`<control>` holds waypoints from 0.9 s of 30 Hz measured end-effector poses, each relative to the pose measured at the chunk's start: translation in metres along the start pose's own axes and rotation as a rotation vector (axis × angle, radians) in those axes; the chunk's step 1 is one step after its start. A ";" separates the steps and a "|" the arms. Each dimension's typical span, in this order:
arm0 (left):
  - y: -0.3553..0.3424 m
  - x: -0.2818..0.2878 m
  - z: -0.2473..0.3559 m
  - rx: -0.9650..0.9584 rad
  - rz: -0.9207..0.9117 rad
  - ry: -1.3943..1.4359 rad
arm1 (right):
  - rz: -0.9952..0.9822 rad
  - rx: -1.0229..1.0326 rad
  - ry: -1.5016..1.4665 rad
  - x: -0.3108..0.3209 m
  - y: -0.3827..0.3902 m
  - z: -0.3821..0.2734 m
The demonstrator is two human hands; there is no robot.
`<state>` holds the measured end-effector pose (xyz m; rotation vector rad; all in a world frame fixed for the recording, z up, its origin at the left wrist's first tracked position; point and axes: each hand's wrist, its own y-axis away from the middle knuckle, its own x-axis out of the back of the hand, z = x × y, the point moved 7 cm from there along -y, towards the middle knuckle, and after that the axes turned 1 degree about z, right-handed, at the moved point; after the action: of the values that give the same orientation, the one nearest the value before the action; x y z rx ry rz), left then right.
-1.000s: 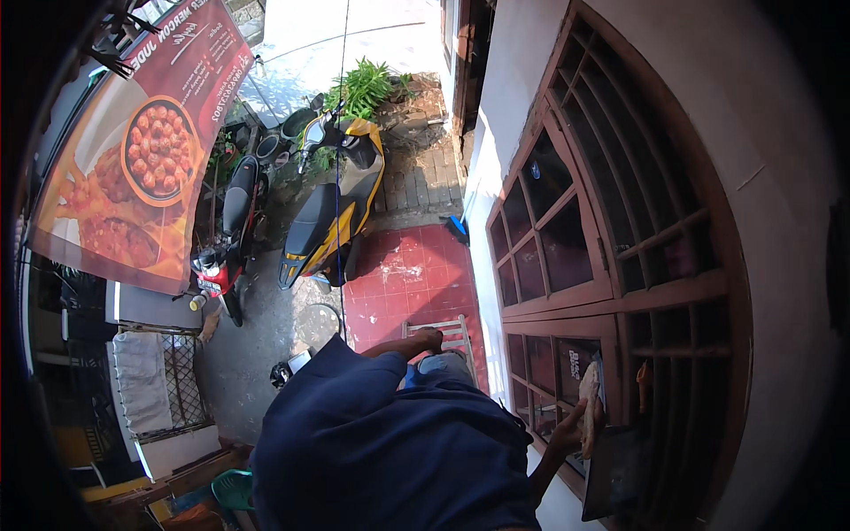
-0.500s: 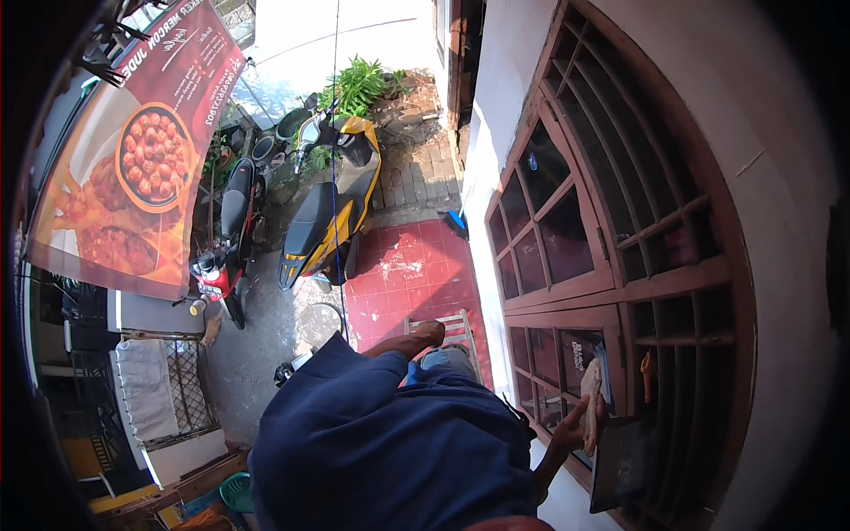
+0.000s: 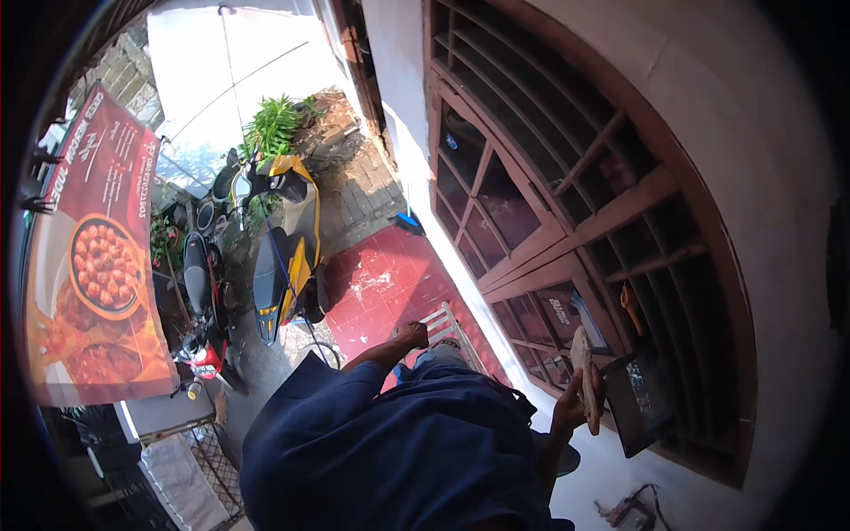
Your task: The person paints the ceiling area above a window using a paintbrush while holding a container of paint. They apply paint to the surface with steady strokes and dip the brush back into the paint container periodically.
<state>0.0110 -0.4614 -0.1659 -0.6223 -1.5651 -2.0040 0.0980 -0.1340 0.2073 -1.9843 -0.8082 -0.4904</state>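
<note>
My right hand is raised at the window on the right, its fingers wrapped round a pale, crumpled cloth. A dark rectangular panel stands just beside that hand, close to the window bars. In front of my body, my left hand is curled into a fist over the red tiles; whatever it may hold is hidden. Next to that fist is a light slatted frame, partly covered by my body. The brown wooden window has glass panes and bars.
A yellow and black scooter and a red and black motorbike stand on the left. A large red banner hangs beyond them. An orange-handled thing hangs on the bars. A blue broom head leans by the wall.
The whole view has turned and shifted, bringing more of the lower wall into sight. My right hand still grips the cloth by the window; my left fist stays in front of me.
</note>
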 end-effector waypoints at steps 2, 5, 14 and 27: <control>-0.008 0.010 0.005 -0.078 -0.016 -0.030 | 0.058 -0.058 -0.097 0.011 -0.006 -0.009; -0.029 0.025 0.013 -0.097 -0.012 -0.139 | 0.132 -0.138 -0.083 0.035 -0.008 -0.006; -0.070 0.047 0.066 -0.402 -0.014 -0.322 | 0.468 -0.321 0.100 0.155 -0.007 0.028; -0.078 0.035 0.047 -0.393 -0.038 -0.294 | 0.001 -0.151 0.376 0.124 -0.031 0.180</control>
<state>-0.0647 -0.4041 -0.1899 -1.0880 -1.3480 -2.3561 0.1677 0.0759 0.2110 -1.9441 -0.5467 -0.9143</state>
